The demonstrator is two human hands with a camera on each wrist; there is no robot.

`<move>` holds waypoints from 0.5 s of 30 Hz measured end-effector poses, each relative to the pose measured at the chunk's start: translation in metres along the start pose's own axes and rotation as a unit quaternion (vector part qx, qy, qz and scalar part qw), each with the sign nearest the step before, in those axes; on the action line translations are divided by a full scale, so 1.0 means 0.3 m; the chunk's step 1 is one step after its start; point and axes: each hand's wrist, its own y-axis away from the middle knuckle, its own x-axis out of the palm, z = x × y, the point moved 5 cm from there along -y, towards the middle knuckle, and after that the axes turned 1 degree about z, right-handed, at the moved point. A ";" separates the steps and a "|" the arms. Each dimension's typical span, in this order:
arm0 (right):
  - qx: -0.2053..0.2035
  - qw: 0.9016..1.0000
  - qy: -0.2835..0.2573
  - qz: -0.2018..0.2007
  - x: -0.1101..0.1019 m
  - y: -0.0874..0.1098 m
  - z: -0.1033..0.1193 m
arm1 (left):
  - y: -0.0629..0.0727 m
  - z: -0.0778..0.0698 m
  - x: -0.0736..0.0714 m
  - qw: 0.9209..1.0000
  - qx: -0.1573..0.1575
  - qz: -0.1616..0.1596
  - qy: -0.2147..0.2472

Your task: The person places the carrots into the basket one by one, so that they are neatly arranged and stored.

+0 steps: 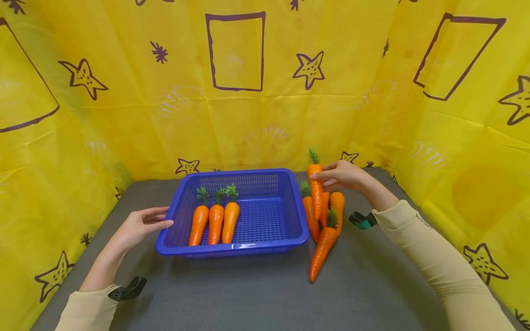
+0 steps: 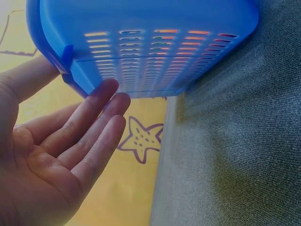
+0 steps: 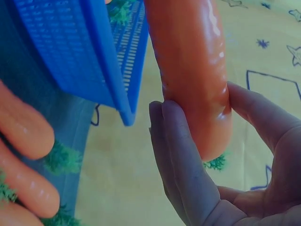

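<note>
A blue plastic basket (image 1: pixel 233 248) with slotted walls stands on the grey table. Inside, three carrots (image 1: pixel 216 223) with green tops lie side by side at its left. My left hand (image 1: pixel 142 225) holds the basket's left rim, thumb over the edge; the left wrist view shows the other fingers (image 2: pixel 96 101) extended below the rim, against the outer wall. Pinched near its leafy top, one carrot (image 1: pixel 316 191) hangs tip down from my right hand (image 1: pixel 341 174), just right of the basket. Thumb and fingers lie on opposite sides of that carrot in the right wrist view.
Several loose carrots (image 1: pixel 323 253) lie in a pile on the grey table (image 1: pixel 256 294), close against the basket's right side and partly under the held one. Yellow cloth (image 1: pixel 265 133) printed with starfish encloses the table at the back and both sides.
</note>
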 end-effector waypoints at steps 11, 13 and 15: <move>0.002 1.000 0.000 0.013 0.078 -0.049 0.060 | 0.000 0.001 -0.001 1.000 0.004 -0.004 -0.006; 0.001 1.000 0.003 0.014 0.095 -0.057 0.074 | 0.000 0.002 -0.001 1.000 0.004 -0.004 -0.006; -0.002 1.000 0.000 0.019 0.112 -0.068 0.087 | -0.002 0.002 -0.001 1.000 0.004 -0.004 -0.007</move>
